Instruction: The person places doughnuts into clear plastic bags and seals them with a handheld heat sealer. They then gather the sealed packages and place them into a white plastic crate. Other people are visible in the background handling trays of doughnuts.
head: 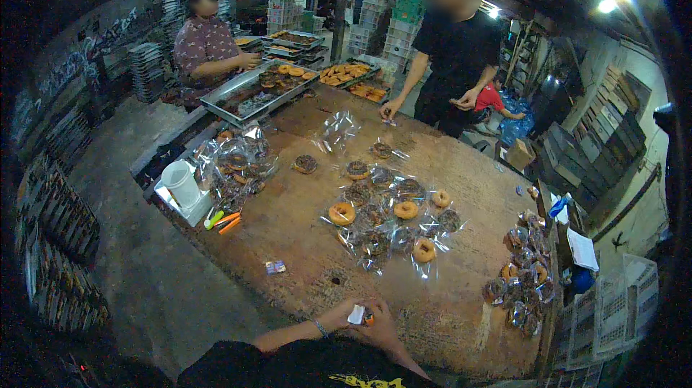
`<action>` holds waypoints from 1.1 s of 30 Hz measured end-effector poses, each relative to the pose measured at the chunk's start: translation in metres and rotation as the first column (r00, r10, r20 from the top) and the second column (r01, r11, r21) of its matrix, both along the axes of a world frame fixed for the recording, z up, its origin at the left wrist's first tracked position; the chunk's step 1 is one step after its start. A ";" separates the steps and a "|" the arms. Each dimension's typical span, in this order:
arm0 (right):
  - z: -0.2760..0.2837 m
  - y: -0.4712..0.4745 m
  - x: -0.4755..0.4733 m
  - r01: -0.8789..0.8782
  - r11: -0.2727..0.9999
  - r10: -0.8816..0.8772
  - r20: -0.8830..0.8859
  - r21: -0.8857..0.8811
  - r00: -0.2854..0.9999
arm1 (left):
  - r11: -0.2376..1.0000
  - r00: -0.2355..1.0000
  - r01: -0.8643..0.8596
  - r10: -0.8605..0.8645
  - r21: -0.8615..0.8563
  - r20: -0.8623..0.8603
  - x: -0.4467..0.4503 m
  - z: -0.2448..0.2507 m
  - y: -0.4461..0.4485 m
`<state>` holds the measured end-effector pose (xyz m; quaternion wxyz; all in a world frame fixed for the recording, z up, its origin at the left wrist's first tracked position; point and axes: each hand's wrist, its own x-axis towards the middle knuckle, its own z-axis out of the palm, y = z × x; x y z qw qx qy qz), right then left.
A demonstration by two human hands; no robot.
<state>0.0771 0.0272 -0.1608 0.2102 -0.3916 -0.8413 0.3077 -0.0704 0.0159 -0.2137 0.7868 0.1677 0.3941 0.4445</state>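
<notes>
Close to my body, at the near edge of the wooden table [303, 226], both hands meet. My left hand [341, 316], a bracelet at its wrist, pinches a small white slip [356, 314]. Right beside it, my right hand [381, 320] has its fingers around a small orange and dark item [368, 319], too small to make out. Farther in lies a group of ring doughnuts in clear plastic bags [386, 212], some chocolate-topped and some plain [405, 209]. A small printed packet or stack of labels [275, 267] lies to the left of my hands.
Bagged doughnuts are heaped left [235, 166] and right [521, 274]. A white cup [180, 182] stands near green- and orange-handled tools [221, 220]. Metal trays [238, 115] hold doughnuts at the far end. One person [205, 47] sits there; another [457, 53] stands across, hand at the table.
</notes>
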 end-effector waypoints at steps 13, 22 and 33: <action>-0.050 0.009 0.009 0.037 0.975 -0.060 -0.100 -0.221 0.993 | 0.998 0.870 0.004 -0.031 -0.056 -0.493 0.006 -0.037 0.012; -0.088 0.024 0.053 0.119 0.361 -0.630 -0.148 -0.925 0.762 | 0.896 0.304 0.393 0.086 0.206 -0.949 0.024 -0.061 0.020; -0.120 0.021 0.064 0.160 0.443 -0.692 -0.224 -0.882 0.686 | 0.451 0.124 0.849 0.336 0.276 -0.934 0.052 -0.057 0.042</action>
